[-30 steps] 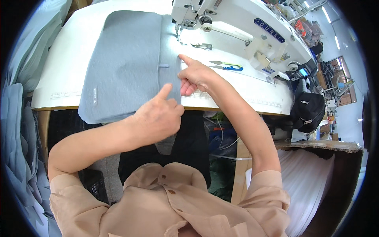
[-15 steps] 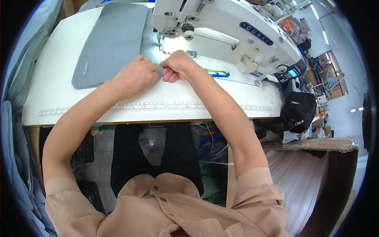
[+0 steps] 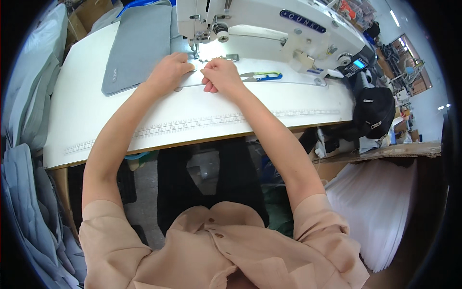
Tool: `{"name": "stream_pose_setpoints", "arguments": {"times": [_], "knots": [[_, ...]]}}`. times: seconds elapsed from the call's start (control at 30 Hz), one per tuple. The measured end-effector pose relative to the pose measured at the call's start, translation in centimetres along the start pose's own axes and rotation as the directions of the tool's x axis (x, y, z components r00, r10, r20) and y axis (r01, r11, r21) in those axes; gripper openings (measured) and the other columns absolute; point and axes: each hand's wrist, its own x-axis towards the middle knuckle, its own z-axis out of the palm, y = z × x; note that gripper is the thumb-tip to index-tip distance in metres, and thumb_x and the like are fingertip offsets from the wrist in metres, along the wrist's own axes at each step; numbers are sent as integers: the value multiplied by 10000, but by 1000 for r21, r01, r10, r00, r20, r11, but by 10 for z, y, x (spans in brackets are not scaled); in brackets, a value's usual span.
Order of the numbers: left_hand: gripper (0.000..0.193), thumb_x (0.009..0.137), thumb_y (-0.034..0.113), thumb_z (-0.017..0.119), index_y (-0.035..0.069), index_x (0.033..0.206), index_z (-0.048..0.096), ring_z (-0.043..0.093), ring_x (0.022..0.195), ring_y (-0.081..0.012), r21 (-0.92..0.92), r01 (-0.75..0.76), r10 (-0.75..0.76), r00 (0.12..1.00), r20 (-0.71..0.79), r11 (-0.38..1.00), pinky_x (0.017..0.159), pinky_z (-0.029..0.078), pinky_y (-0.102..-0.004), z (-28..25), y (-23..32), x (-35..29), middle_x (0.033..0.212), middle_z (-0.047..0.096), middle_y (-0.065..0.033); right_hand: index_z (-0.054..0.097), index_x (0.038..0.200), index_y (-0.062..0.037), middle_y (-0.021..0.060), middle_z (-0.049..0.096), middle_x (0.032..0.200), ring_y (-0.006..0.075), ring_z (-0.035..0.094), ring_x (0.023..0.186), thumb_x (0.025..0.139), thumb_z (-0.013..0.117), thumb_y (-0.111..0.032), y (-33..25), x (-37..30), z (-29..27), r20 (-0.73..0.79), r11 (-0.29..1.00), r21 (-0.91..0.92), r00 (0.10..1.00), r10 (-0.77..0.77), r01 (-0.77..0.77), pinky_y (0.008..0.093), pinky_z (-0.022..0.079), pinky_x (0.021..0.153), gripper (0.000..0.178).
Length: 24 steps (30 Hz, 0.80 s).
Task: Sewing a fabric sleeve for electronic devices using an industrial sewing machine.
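A grey fabric panel (image 3: 137,48) with rounded corners and a small label lies on the white sewing table, left of the needle. My left hand (image 3: 168,73) rests at the panel's right edge, its fingers curled together just in front of the presser foot (image 3: 195,52). Whatever lies between those fingers is hidden. Close beside it, my right hand (image 3: 222,77) is closed in a pinch, thumb and forefinger toward the left hand; anything in the pinch is too small to make out. Thread snips (image 3: 267,77) with green and blue handles lie right of that hand.
The white sewing machine (image 3: 260,24) spans the far side, its control panel (image 3: 357,65) at right. A printed ruler (image 3: 192,124) runs along the table's front. Grey fabric stacks (image 3: 29,192) hang at left. A black bag (image 3: 374,113) and a carton of white sheets (image 3: 375,207) are at right.
My hands have drawn slightly apart; the left has moved up toward the presser foot. The grey bit between them no longer shows. The whole view has shifted and tilted a little.
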Motion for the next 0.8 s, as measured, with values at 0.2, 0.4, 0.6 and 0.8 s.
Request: {"name": "stream_pose_setpoints", "arguments": {"times": [0.2, 0.4, 0.6, 0.8], "knots": [[203, 712, 28, 525, 41, 888, 627, 501, 821, -242, 32, 14, -14, 1000, -21, 999, 719, 426, -323, 5, -6, 3, 802, 516, -102, 541, 768, 17, 83, 594, 621, 124, 577, 469, 766, 538, -74, 14, -6, 3, -60, 966, 93, 970, -236, 241, 210, 441, 389, 91], [183, 698, 28, 534, 41, 855, 627, 511, 815, -250, 71, 53, -48, 996, -77, 996, 703, 442, -333, 12, -5, 4, 808, 521, -105, 532, 818, -18, 56, 588, 659, 84, 553, 494, 803, 553, -84, 16, -7, 5, -47, 963, 110, 969, -242, 246, 176, 420, 411, 71], [124, 697, 26, 529, 19, 796, 605, 509, 840, -260, 117, 116, -108, 991, -76, 986, 705, 453, -339, 13, -1, 6, 829, 516, -119, 538, 745, 21, 87, 583, 608, 113, 564, 479, 761, 539, -40, 18, -8, 11, -92, 940, 174, 955, -280, 293, 223, 459, 412, 64], [76, 707, 47, 519, 19, 740, 581, 510, 849, -276, 212, 221, -199, 973, -119, 952, 675, 468, -359, 22, 12, 8, 836, 512, -131, 551, 751, 22, 88, 589, 625, 116, 564, 474, 764, 551, -46, 16, -9, 11, -111, 938, 160, 950, -291, 306, 228, 466, 414, 69]]}}
